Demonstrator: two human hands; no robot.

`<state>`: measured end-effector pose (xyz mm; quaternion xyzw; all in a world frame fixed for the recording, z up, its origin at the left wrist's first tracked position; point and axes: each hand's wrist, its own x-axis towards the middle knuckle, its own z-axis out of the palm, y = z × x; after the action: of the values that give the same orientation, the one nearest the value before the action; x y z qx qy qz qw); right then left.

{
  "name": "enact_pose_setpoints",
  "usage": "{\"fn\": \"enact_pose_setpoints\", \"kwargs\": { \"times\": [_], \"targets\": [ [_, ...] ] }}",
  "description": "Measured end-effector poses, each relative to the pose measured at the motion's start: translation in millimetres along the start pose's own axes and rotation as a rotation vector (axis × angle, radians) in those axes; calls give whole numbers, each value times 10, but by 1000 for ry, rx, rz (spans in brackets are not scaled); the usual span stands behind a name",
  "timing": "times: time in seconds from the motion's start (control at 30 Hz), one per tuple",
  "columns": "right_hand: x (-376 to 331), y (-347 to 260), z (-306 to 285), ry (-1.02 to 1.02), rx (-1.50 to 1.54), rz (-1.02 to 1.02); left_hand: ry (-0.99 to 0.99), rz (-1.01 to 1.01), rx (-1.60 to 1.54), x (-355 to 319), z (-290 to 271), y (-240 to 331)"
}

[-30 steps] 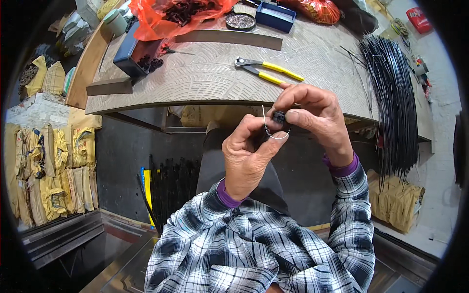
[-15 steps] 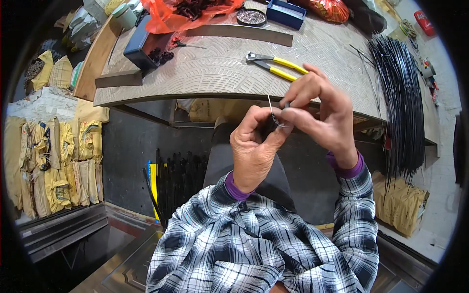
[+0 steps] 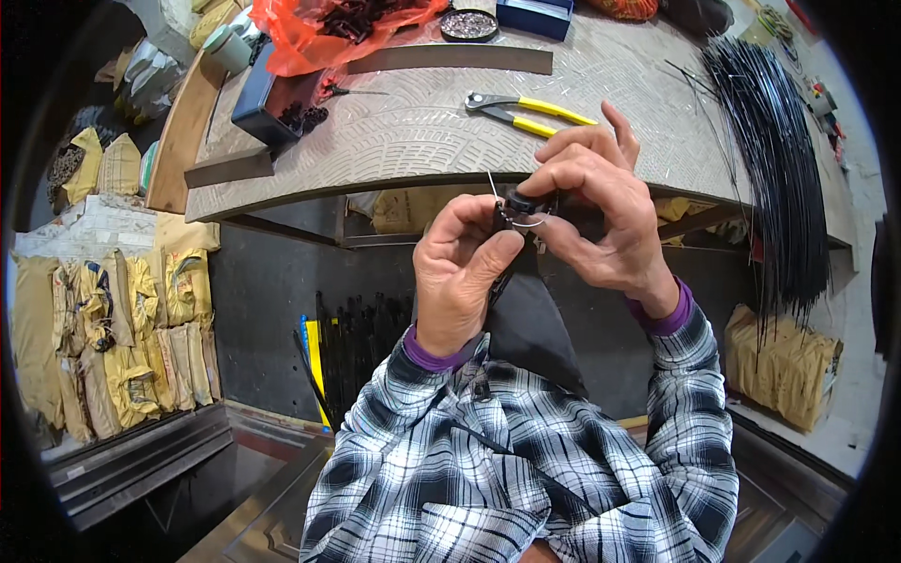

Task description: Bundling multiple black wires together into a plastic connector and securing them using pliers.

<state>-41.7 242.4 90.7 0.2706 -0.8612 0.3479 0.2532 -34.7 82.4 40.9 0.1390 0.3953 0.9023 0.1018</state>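
Note:
In front of the bench edge, my left hand [image 3: 460, 277] pinches a small dark piece between thumb and forefinger. A thin pale needle-like rod [image 3: 494, 183] points up from beside those fingertips. My right hand [image 3: 610, 211] grips a small round black part [image 3: 522, 201] against the left fingertips, its thumb below and forefinger above. Between the two hands a thin shiny curved wire [image 3: 528, 224] bows out. Fingers cover most of these pieces, so their exact kind and how they join cannot be made out. Beyond, yellow-handled pincers [image 3: 526, 111] lie on the bench.
The bench [image 3: 394, 141] bears a blue box [image 3: 258, 108] of dark small parts, a red plastic bag [image 3: 291, 38], a round dish [image 3: 469, 25] and a metal strip [image 3: 450, 59]. Long black rods [image 3: 784, 178] overhang its right end. Yellowish sacks [image 3: 131, 319] stand at left.
Both hands have shifted slightly left. The right fingers have closed in on the left fingertips, and the round black part and the curved wire now show more plainly.

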Motion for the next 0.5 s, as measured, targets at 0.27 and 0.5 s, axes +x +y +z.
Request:
{"fn": "enact_pose_setpoints", "kwargs": {
  "times": [0.27,0.5],
  "targets": [
    [-18,21,-10,33,-59,-159,-5,-82,36,30,-44,81],
    [-113,35,166,211,-54,-190,49,-50,-23,-14,9,111]
  ]
}}
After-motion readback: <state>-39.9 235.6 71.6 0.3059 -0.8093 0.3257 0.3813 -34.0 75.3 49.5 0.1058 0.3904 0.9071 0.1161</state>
